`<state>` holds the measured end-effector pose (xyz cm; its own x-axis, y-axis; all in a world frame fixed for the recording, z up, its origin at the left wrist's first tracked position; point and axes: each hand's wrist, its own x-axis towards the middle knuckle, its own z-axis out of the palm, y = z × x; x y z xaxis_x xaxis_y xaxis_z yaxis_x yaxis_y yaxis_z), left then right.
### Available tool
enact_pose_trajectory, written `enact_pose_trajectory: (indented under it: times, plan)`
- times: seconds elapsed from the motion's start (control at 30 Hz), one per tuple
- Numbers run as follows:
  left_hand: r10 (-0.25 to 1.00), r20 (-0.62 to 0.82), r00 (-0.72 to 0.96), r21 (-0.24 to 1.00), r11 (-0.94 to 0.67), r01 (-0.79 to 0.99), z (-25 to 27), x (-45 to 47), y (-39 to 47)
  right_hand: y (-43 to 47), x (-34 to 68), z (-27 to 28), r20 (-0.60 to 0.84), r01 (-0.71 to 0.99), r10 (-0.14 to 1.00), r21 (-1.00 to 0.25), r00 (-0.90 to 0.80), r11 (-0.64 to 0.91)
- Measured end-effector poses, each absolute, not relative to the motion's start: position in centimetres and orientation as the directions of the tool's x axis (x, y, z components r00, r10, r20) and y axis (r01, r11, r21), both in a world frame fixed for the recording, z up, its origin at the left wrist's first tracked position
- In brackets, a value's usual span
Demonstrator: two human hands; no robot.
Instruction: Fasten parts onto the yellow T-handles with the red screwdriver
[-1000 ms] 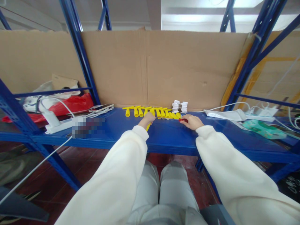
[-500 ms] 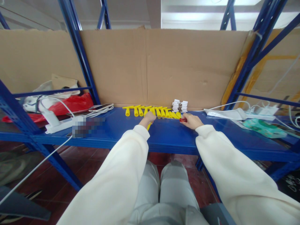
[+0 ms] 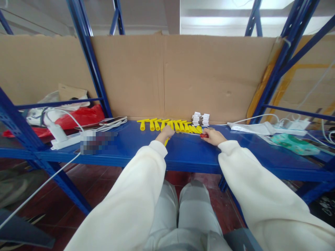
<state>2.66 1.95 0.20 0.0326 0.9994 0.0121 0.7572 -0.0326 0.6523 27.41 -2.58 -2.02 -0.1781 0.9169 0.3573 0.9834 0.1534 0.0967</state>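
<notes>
My left hand [image 3: 166,132] is closed around a yellow plastic piece [image 3: 166,142], its lower end showing beneath my fingers. The rest of that piece is hidden by the hand. In my right hand [image 3: 214,136] is a screwdriver [image 3: 204,135] with a red handle. Its thin shaft points left toward my left hand; where the tip meets the yellow piece cannot be made out. Just behind my hands runs a row of several yellow T-shaped plastic pieces [image 3: 152,126] with round hollow ends facing me. Small white stacked pieces [image 3: 200,119] stand at the row's right end.
A blue shelf top [image 3: 125,143] carries everything, with a cardboard panel [image 3: 209,76] behind. On the left lie a power strip [image 3: 69,140], cables and a red bag [image 3: 81,116]. Rightward are a white packet [image 3: 251,127], a green packet [image 3: 295,143] and another power strip [image 3: 290,129].
Both hands keep almost the same place and grip. The whole view has shifted very slightly; the yellow row and white pieces have not moved.
</notes>
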Motion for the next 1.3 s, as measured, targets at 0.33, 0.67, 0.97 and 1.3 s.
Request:
enact_pose_trajectory:
  times: [0.33,0.67,0.97,1.3]
  plan:
    - [1.000,-0.003,0.015,0.661,-0.010,0.751,0.5,2.6,1.6,-2.7,27.3,-1.9,0.316,0.980,0.928,0.079,-0.199,0.184]
    - [1.000,0.002,0.022,0.668,-0.017,0.744,0.2,2.5,1.9,-2.6,27.3,-2.0,0.357,0.981,0.914,0.093,-0.191,0.168]
    - [1.000,-0.001,0.014,0.663,-0.010,0.749,0.4,2.6,1.6,-2.4,27.4,-2.0,0.327,0.981,0.925,0.062,-0.195,0.184]
    - [0.999,0.014,0.031,0.599,-0.033,0.800,0.0,2.6,2.5,-2.3,27.7,-2.1,0.382,0.980,0.903,0.048,-0.198,0.195]
